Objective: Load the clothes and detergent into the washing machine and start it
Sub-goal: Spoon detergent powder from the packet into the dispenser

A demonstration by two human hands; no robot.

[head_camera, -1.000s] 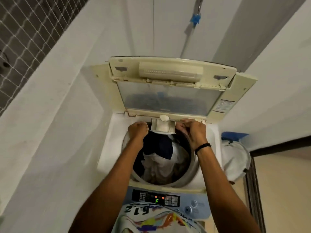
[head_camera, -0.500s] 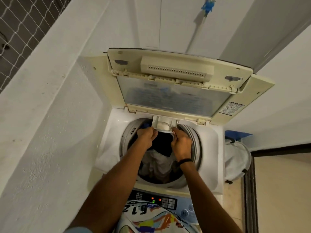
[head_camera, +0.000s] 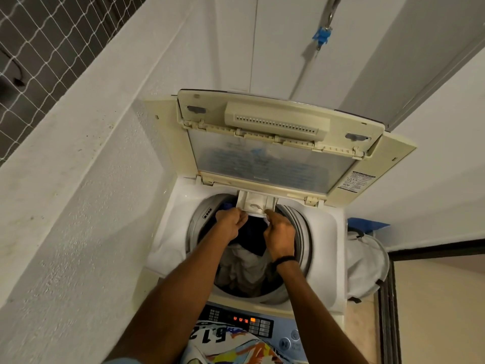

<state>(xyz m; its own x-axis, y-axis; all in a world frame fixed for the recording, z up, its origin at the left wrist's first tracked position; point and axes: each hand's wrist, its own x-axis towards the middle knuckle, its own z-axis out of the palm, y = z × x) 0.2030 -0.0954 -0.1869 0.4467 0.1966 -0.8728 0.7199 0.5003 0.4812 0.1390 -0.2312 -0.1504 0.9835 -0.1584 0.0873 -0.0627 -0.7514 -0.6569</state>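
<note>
Between white walls [head_camera: 78, 206], the left hand [head_camera: 231, 224] and right hand [head_camera: 279, 232] grip the detergent drawer [head_camera: 256, 203] of the washing machine [head_camera: 325, 232].

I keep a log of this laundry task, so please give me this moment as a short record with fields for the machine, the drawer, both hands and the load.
washing machine: top loader
lid: raised at the back
detergent drawer: pulled out over the rear rim of the drum
left hand: grips the drawer's front left corner
right hand: pinches the drawer's front right edge
clothes: dark and pale pieces inside the drum
control panel: lit, orange lights
beside the machine: white laundry bag, on its right
</note>
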